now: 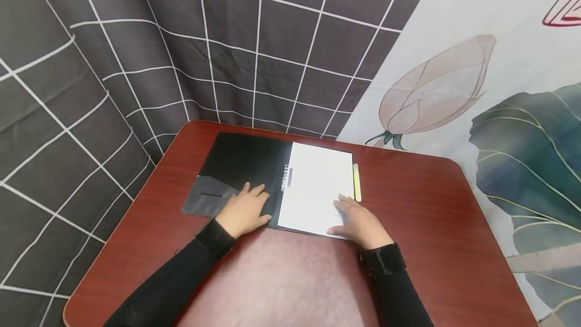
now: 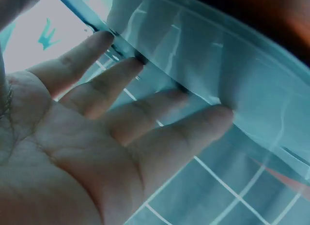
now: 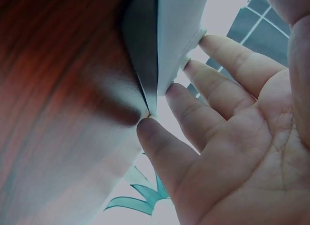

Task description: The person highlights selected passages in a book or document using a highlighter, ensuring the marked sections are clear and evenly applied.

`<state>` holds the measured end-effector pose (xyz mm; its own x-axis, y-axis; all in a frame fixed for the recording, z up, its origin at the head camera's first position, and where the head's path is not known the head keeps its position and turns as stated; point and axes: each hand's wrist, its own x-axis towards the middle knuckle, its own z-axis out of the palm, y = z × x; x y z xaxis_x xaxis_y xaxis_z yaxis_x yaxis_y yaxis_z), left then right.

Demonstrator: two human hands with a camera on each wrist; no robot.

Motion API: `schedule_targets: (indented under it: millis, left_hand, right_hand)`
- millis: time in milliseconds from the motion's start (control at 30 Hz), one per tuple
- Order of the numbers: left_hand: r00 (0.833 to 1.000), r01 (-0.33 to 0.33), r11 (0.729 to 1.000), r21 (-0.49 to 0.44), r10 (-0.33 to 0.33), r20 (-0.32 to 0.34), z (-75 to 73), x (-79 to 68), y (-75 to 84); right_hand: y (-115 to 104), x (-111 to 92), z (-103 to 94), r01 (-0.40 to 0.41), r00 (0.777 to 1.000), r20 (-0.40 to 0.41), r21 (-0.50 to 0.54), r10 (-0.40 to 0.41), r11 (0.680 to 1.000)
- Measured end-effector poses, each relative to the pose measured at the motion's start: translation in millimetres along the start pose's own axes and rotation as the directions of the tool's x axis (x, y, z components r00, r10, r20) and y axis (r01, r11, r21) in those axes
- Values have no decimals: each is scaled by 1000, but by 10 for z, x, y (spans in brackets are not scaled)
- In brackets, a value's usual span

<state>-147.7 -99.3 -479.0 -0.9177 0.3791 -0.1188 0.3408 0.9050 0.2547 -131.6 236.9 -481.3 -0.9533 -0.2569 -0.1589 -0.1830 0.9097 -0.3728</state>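
A black ring binder lies open on the table, its metal rings near the spine. White paper covers its right side, and a grey pocket shows on the left cover. My left hand rests on the lower part of the left cover near the spine; in the left wrist view its fingers are extended, tips against the glossy pocket. My right hand lies at the paper's lower right corner. In the right wrist view, straight fingers touch the paper, and the lowest fingertip meets the tabletop beside the binder's corner.
Right of the binder, against its edge, lies a yellow marker. The reddish-brown table has rounded corners. Behind it hang a dark gridded curtain and a white cloth with a flower print.
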Motion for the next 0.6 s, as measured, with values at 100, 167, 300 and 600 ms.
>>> schedule_targets:
  millis: [100,167,300,600]
  left_hand:
    - [999,-29,1000,6,29,-15,32,73,136]
    - [999,-38,999,-5,38,-18,25,104,191]
    - [998,-54,998,-32,54,-13,47,147,238]
    - [993,-83,997,3,83,-87,385,363,113]
  right_hand:
    - [13,-20,-6,12,1000,0,-1,-12,1000]
    - [12,-19,3,12,1000,-1,4,-12,1000]
    - [3,-20,8,3,1000,3,2,-3,1000]
    - [1,-14,-26,-13,1000,11,-28,14,1000]
